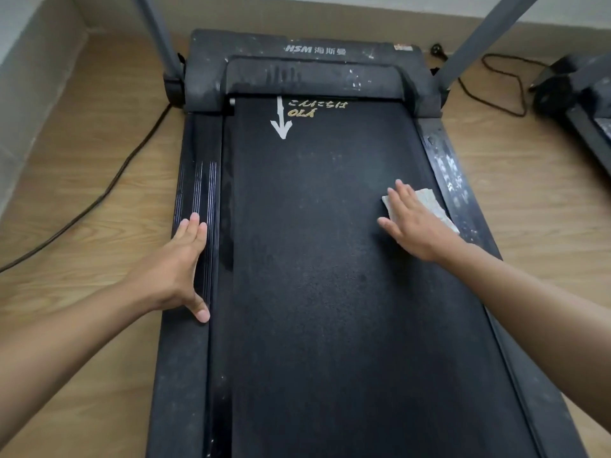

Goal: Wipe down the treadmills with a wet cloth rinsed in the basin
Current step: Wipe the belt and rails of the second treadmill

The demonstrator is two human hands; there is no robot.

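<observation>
Starting at the left, I see a thin black power cable [99,200] trailing over the light wooden floor [82,110]. My left hand [178,259] lies flat, fingers straight and together, on the ribbed black left side rail [198,180] of the dusty black treadmill [314,49]. Across its wide black running belt [314,292], my right hand [413,219] presses with straight, slightly spread fingers on a pale folded cloth [429,201] at the belt's right edge, just beside the white-flecked right side rail [453,180], with part of a second dark treadmill [588,104] standing well apart at the far right.
</observation>
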